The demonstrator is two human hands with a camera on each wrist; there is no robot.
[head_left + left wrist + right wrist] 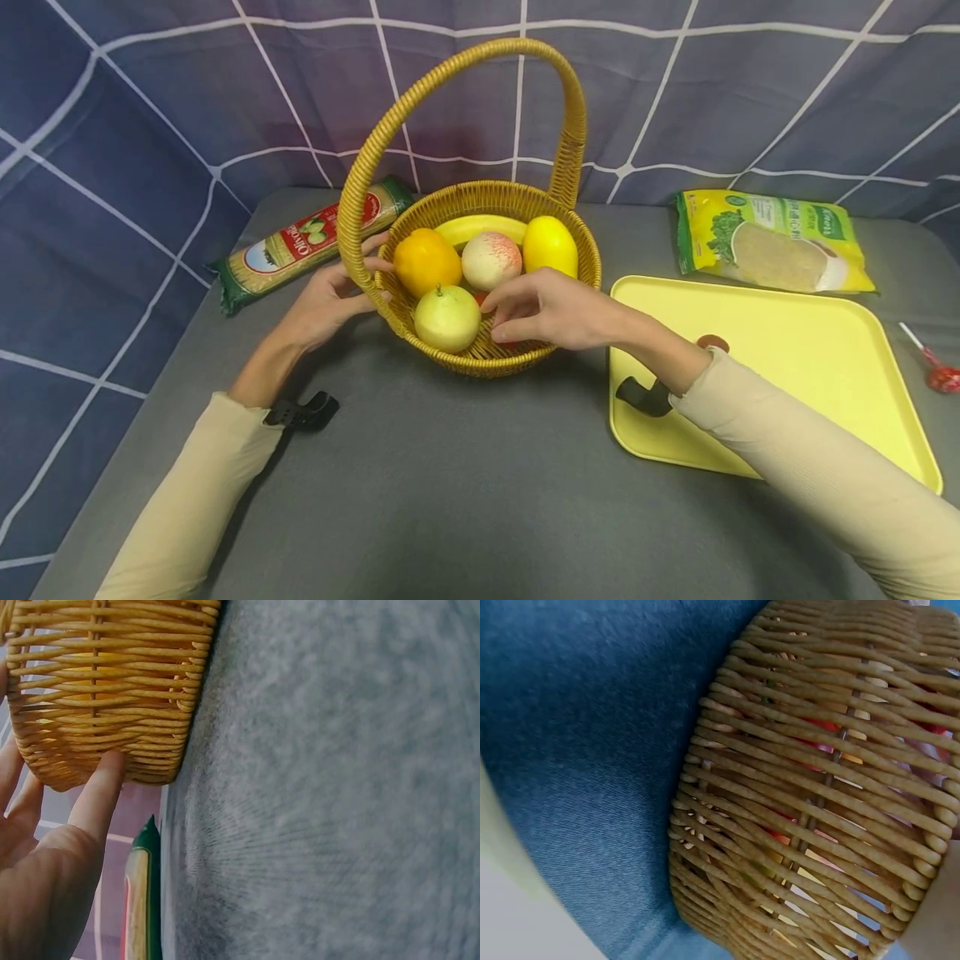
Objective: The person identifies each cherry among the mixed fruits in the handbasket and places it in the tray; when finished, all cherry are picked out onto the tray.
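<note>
Wicker basket [577, 250], round, with a tall arched handle, standing on the grey cloth-covered table [420, 483] between the two hands.

Left hand [330, 296]: fingers straight and relaxed, laid against the basket's outer wall at its left side; in the left wrist view a fingertip [112, 761] touches the woven wall near its base. It grips nothing.

Right hand [547, 310]: reaching over the near rim into the basket, fingers bent down onto a red item [483, 297] lying low among the fruit. Whether the fingers pinch it or only touch it cannot be told; the item is mostly hidden. The right wrist view shows red behind the weave [817, 724].

Contents of basket: pale green pear [447, 317] at the near side, just beside the right hand's fingers; orange fruit [426, 260] at left; pink-blushed peach [491, 259] in the middle; yellow lemon [550, 245] at right; banana [480, 227] along the far wall.

Surroundings: yellow tray [825, 358] just right of the basket, the right forearm lying across its near left corner; green-and-yellow food bag [772, 240] beyond the tray; spaghetti packet [300, 243] at far left, behind the handle; red lollipop [937, 375] at the right edge. Blue checked cloth [150, 125] hangs behind.
</note>
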